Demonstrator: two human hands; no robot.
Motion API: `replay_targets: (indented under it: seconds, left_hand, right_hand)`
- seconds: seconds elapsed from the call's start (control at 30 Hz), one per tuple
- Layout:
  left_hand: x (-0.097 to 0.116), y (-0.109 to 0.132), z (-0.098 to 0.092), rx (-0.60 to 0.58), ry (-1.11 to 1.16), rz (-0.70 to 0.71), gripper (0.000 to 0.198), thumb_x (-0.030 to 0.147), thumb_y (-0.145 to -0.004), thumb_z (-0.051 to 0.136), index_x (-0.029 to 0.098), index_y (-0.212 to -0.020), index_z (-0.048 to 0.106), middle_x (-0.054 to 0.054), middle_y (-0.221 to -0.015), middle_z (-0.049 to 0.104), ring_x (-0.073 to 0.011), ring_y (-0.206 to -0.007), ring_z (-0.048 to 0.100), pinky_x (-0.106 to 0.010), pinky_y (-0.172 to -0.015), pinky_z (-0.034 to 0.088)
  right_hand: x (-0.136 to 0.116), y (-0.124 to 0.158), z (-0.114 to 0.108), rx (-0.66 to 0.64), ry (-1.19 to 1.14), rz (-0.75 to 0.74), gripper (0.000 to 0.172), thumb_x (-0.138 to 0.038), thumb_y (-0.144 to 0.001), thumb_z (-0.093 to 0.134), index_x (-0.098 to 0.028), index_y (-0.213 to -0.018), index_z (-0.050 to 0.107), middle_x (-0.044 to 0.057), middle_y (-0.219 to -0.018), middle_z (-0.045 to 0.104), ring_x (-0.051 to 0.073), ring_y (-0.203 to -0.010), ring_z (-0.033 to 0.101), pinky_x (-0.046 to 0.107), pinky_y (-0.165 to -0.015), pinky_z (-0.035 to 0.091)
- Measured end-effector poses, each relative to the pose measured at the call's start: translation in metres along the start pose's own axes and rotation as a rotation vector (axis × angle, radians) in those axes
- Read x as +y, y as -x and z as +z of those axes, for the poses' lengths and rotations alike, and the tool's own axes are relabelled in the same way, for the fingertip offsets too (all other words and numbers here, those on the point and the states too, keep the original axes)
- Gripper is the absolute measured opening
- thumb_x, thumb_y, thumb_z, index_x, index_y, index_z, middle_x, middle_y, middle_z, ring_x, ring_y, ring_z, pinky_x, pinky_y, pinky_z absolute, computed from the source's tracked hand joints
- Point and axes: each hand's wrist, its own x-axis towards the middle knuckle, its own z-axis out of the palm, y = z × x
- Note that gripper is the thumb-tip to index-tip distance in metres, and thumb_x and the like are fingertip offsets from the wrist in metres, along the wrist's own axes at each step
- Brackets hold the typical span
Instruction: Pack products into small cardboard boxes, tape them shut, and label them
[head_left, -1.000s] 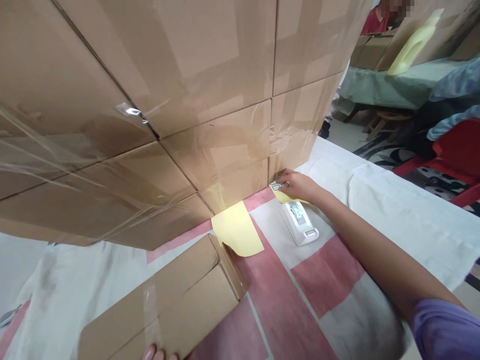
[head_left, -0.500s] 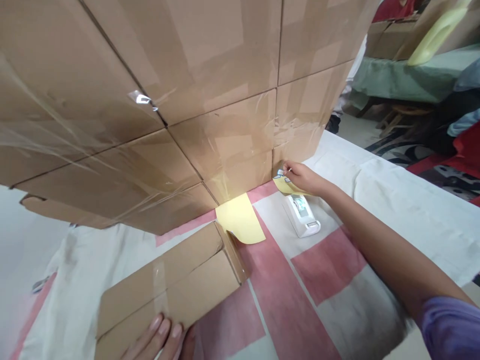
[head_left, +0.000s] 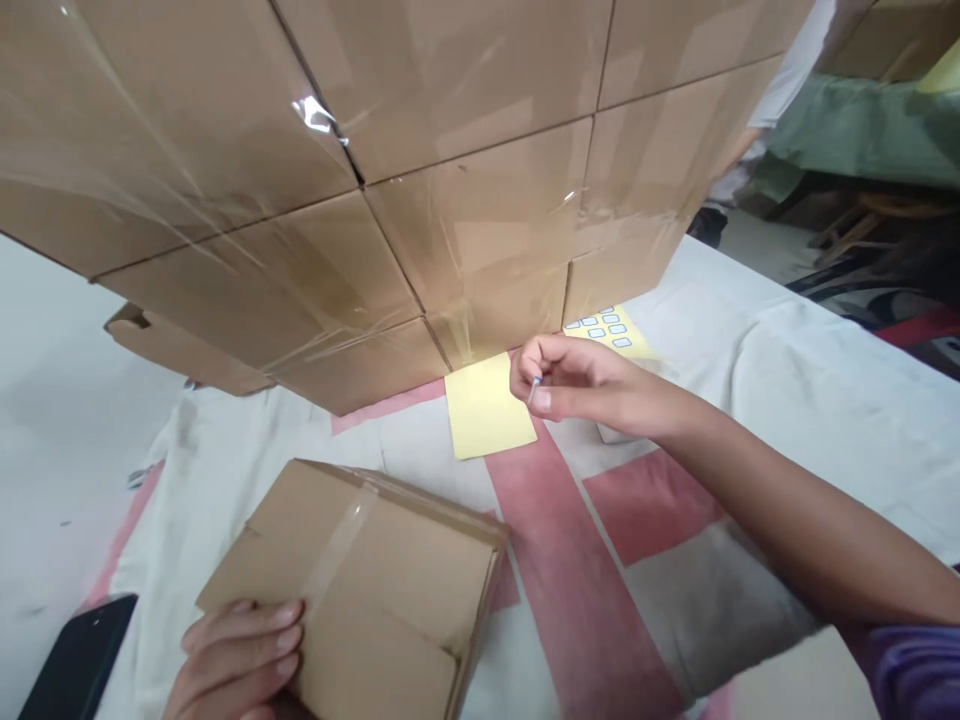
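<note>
The right arm reaches in from the near right, purple sleeve (head_left: 915, 665) at its base, and the forearm slants far and leftward over the cloth. The right hand (head_left: 574, 385) is nearly closed, fingers curled, with thumb and forefinger pinching a small blue-edged sticker (head_left: 535, 389) just above the right side of a plain yellow sheet (head_left: 487, 410). The left hand (head_left: 240, 660) comes from the near left, its bent fingers laid over the left part of a taped carton (head_left: 390, 590); its thumb is hidden, so how far it closes I cannot tell. The carton sits near, left of centre, one corner pointing right. Beyond, a wall of stacked cartons (head_left: 480, 230) bounds the far side, its bottom edge just behind the yellow sheet and the sticker sheet (head_left: 611, 328). Red-and-pale checked cloth (head_left: 592, 610) runs between carton and forearm; white cloth (head_left: 840, 400) stretches right to the table's slanting far edge. A black phone (head_left: 75, 655) lies at near left.
</note>
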Motion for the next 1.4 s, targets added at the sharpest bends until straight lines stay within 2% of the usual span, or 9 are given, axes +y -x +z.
replay_targets:
  seconds: [0.07, 0.2, 0.27, 0.37, 0.5, 0.67, 0.9, 1.3, 1.4]
  left_hand:
    - [-0.001, -0.004, 0.01, 0.069, 0.113, 0.111, 0.028, 0.035, -0.082, 0.053, 0.02, -0.058, 0.048, 0.001, -0.058, 0.055, -0.0153, -0.058, 0.063, -0.035, -0.061, 0.046]
    - [-0.009, 0.004, 0.011, 0.038, 0.03, 0.271, 0.035, 0.047, -0.086, 0.052, 0.019, -0.065, 0.053, 0.002, -0.066, 0.057, -0.0134, -0.063, 0.064, -0.035, -0.066, 0.049]
    - [-0.01, 0.01, 0.01, 0.042, -0.02, 0.251, 0.038, 0.052, -0.089, 0.048, 0.02, -0.07, 0.055, 0.001, -0.07, 0.058, -0.0144, -0.067, 0.064, -0.038, -0.07, 0.051]
    - [-0.005, 0.013, 0.012, 0.081, -0.038, 0.183, 0.038, 0.055, -0.088, 0.047, 0.021, -0.075, 0.056, -0.001, -0.07, 0.057, -0.0168, -0.068, 0.063, -0.04, -0.071, 0.05]
    - [0.004, 0.012, 0.022, 0.109, -0.01, 0.143, 0.035, 0.053, -0.09, 0.047, 0.021, -0.081, 0.058, -0.002, -0.072, 0.059, -0.0187, -0.072, 0.062, -0.042, -0.077, 0.048]
    - [0.007, 0.012, 0.032, 0.237, 0.072, 0.162, 0.03, 0.05, -0.087, 0.048, 0.023, -0.085, 0.061, -0.002, -0.074, 0.058, -0.02, -0.074, 0.06, -0.043, -0.082, 0.044]
    - [0.009, 0.013, 0.032, 0.234, 0.128, 0.133, 0.029, 0.048, -0.086, 0.053, 0.022, -0.09, 0.067, -0.005, -0.075, 0.059, -0.0247, -0.078, 0.063, -0.044, -0.081, 0.041]
    - [0.015, 0.013, 0.033, 0.233, 0.13, 0.1, 0.028, 0.049, -0.088, 0.051, 0.025, -0.091, 0.066, -0.004, -0.078, 0.058, -0.024, -0.082, 0.061, -0.045, -0.085, 0.041]
    - [0.013, 0.014, 0.033, 0.222, 0.069, 0.097, 0.03, 0.051, -0.088, 0.048, 0.026, -0.089, 0.064, -0.004, -0.076, 0.058, -0.0242, -0.081, 0.062, -0.045, -0.084, 0.043]
  right_hand:
    - [-0.006, 0.006, 0.013, -0.024, 0.232, 0.007, 0.021, -0.028, -0.096, 0.065, -0.022, -0.086, 0.048, -0.003, -0.08, 0.049, 0.012, -0.069, 0.044, 0.027, -0.063, 0.035]
    - [-0.02, 0.02, 0.039, -0.232, 0.653, 0.018, 0.015, -0.025, -0.093, 0.065, -0.023, -0.085, 0.053, -0.002, -0.079, 0.055, 0.013, -0.066, 0.045, 0.028, -0.061, 0.032]
    - [-0.018, 0.029, 0.049, -0.319, 0.761, -0.015, 0.014, -0.025, -0.092, 0.066, -0.024, -0.084, 0.055, -0.001, -0.081, 0.059, 0.014, -0.067, 0.048, 0.029, -0.061, 0.03]
    - [0.001, 0.047, 0.065, -0.364, 0.811, -0.03, 0.014, -0.025, -0.092, 0.066, -0.024, -0.083, 0.056, -0.002, -0.072, 0.057, 0.015, -0.064, 0.05, 0.029, -0.059, 0.029]
    - [0.04, 0.069, 0.087, -0.333, 0.86, -0.048, 0.005, -0.026, -0.097, 0.059, -0.022, -0.094, 0.058, -0.003, -0.07, 0.06, 0.014, -0.06, 0.052, 0.028, -0.058, 0.03]
    - [0.07, 0.075, 0.106, -0.21, 1.055, -0.256, 0.015, -0.025, -0.103, 0.049, -0.02, -0.091, 0.056, 0.0, -0.072, 0.065, 0.015, -0.058, 0.054, 0.029, -0.059, 0.032]
    - [0.078, 0.079, 0.115, -0.136, 1.024, -0.296, 0.021, -0.033, -0.106, 0.049, -0.021, -0.091, 0.056, -0.001, -0.075, 0.07, 0.014, -0.062, 0.06, 0.028, -0.059, 0.038]
    - [0.086, 0.079, 0.12, -0.009, 1.13, -0.489, 0.021, -0.027, -0.105, 0.054, -0.018, -0.087, 0.062, 0.0, -0.074, 0.071, 0.014, -0.063, 0.063, 0.029, -0.057, 0.04]
    - [0.087, 0.079, 0.12, 0.046, 1.117, -0.472, 0.018, -0.032, -0.102, 0.059, -0.019, -0.09, 0.062, 0.001, -0.077, 0.07, 0.017, -0.068, 0.065, 0.03, -0.06, 0.044]
